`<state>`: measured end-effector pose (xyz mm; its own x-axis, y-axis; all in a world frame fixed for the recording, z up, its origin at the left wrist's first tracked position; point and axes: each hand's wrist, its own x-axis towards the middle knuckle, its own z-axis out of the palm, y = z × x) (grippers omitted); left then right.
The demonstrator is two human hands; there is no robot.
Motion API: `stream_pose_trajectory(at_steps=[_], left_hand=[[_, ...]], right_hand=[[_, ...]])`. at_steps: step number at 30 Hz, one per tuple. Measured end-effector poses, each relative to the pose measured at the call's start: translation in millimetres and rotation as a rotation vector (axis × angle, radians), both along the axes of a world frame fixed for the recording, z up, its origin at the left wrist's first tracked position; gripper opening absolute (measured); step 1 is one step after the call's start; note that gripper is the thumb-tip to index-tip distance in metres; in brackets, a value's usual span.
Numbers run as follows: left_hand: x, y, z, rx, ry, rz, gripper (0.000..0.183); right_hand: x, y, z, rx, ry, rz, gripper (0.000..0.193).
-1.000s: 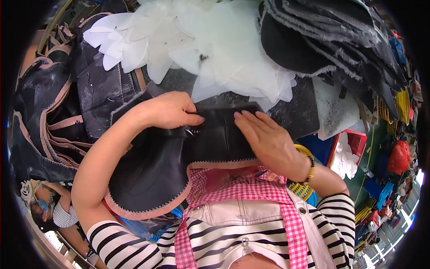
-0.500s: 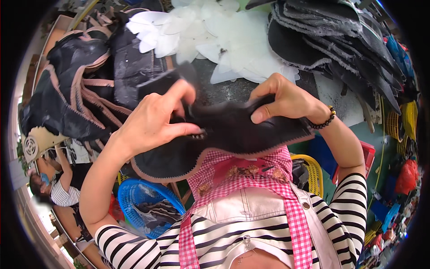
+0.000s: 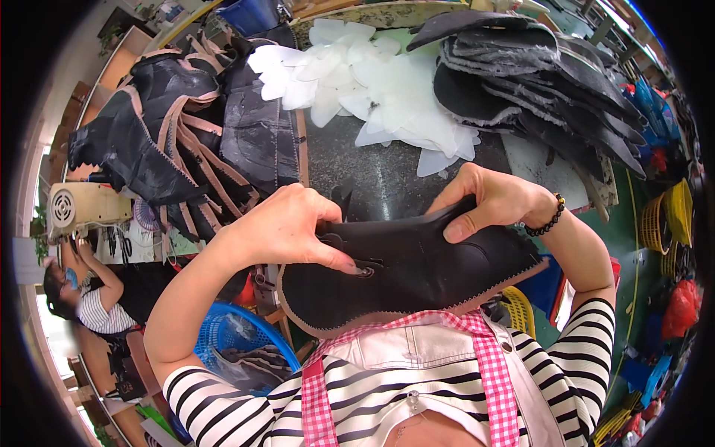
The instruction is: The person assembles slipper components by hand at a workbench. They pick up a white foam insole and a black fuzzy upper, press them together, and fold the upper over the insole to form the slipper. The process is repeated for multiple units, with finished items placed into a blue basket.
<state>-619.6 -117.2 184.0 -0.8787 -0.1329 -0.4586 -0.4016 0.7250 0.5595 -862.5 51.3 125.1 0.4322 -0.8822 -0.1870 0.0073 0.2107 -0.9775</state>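
Both my hands hold up a black leather shoe upper piece (image 3: 406, 276) with a pinkish-brown zigzag-cut edge along its lower side. My left hand (image 3: 287, 227) grips its left part, the thumb pressed beside a small metal ring or eyelet (image 3: 364, 273). With thumb and fingers, my right hand (image 3: 484, 205) pinches the upper right part. Behind the piece lies the dark worktable (image 3: 350, 164). Beyond it are a spread of white translucent leaf-shaped sheets (image 3: 372, 74) and, to the right, a stack of black fuzzy-edged pieces (image 3: 514, 82).
Similar black pieces with brown edges (image 3: 141, 127) are heaped at the left. A blue basket (image 3: 275, 335) holding dark pieces stands below my left arm; a yellow basket (image 3: 519, 313) is at the right. A co-worker (image 3: 97, 290) sits by a cream machine (image 3: 82, 208) at far left.
The black upper piece has come down and nearer to me, spread flatter, with both hands still on it. The view has shifted, so more of the table's far side shows.
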Motion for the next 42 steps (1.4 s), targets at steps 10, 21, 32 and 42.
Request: stream_pose_trajectory(at_steps=[10, 21, 32, 42], left_hand=[[16.2, 15.3, 7.9, -0.058, 0.097, -0.033, 0.041], [24.0, 15.1, -2.9, -0.091, 0.317, -0.106, 0.033], [17.8, 22.9, 4.2, -0.107, 0.273, 0.011, 0.022], [16.1, 32.5, 32.0, -0.293, 0.404, 0.127, 0.026]], right_hand=[[36.9, -11.9, 28.8, -0.562, 0.561, 0.015, 0.022], [49.9, -21.0, 30.9, -0.845, 0.767, 0.087, 0.026], [53.7, -40.4, 38.1, -0.862, 0.808, 0.142, 0.024], [58.7, -57.8, 66.7, -1.041, 0.888, 0.098, 0.019]])
